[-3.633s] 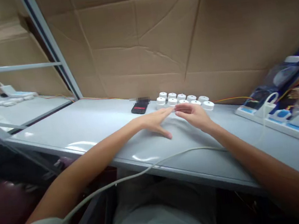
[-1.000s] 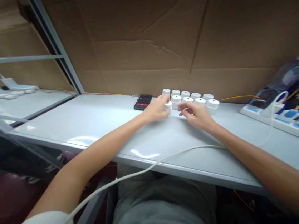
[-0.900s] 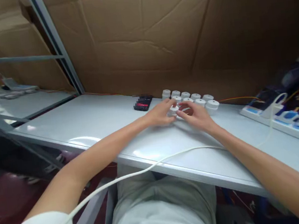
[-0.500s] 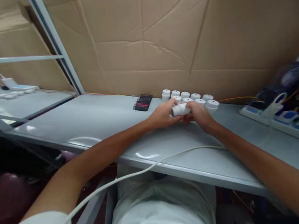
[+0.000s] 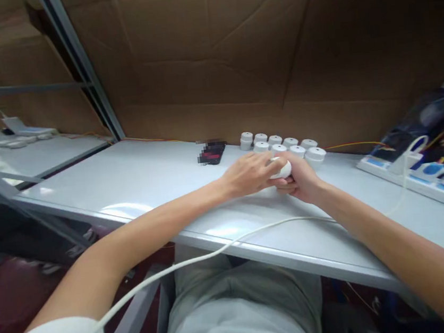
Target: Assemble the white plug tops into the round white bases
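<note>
Gripping one white piece (image 5: 283, 169) over the worktop (image 5: 138, 170).
My left hand (image 5: 249, 175) and right hand (image 5: 305, 178) have their fingers closed around it, just in front of the grouped white pieces (image 5: 316, 154). For best control, I judge that both hands should share one axis, apply light, even pressure, and leave clearance so the knuckles do not knock the group.
</note>
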A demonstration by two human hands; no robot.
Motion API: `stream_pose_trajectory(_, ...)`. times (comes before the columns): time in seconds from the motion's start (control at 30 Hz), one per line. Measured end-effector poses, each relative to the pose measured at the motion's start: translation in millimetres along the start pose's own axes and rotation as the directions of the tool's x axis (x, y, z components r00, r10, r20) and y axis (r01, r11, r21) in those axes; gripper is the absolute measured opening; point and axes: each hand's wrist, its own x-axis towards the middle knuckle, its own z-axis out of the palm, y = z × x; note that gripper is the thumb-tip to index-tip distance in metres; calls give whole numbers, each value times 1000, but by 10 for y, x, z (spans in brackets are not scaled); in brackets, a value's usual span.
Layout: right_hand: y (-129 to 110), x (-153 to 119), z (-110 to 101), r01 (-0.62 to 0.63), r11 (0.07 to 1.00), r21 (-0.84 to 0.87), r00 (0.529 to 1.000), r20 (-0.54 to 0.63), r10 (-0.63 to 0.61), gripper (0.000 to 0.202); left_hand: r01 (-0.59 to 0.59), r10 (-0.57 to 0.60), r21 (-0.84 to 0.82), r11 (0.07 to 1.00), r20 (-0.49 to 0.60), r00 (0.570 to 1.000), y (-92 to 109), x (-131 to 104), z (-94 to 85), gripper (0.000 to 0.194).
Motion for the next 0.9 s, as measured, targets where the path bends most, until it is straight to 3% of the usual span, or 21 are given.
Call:
stream_pose_trajectory(0.17,43,20,35,111,994,-25,993,-34,-111,41,177,-185,-222,959,-15,983,45,2,8,50)
stream_pose_trajectory(0.3,60,40,26,299,940,-166,945,-83,-316,48,337,-442,-586,737,-41,896,104,20,-27,59)
stream_pose_trajectory(0.37,72,44,7,448,818,-360,852,-104,-513,48,365,-559,-740,565,-19,829,86,53,-52,49)
stream_pose_trajectory(0.47,85,35,-23,609,483,-629,657,59,-752,38,383,-675,-883,270,110,729,-3,113,-78,46)
stream_pose_trajectory(0.57,67,19,-47,656,155,-739,465,234,-854,26,388,-710,-921,-3,276,648,-107,152,-89,41)
stream_pose_trajectory(0.63,39,8,-70,632,26,-775,389,288,-875,18,397,-701,-907,-138,373,608,-168,157,-97,38)
stream_pose_trajectory(0.73,8,7,-124,617,-20,-787,383,322,-866,25,392,-689,-897,-205,417,593,-263,142,-127,30)
stream_pose_trajectory(0.8,21,30,-167,621,7,-784,446,345,-826,30,386,-680,-901,-199,411,608,-331,125,-156,22)
stream_pose_trajectory(0.9,92,91,-217,616,72,-785,583,392,-712,38,358,-682,-927,-115,336,649,-418,93,-174,8)
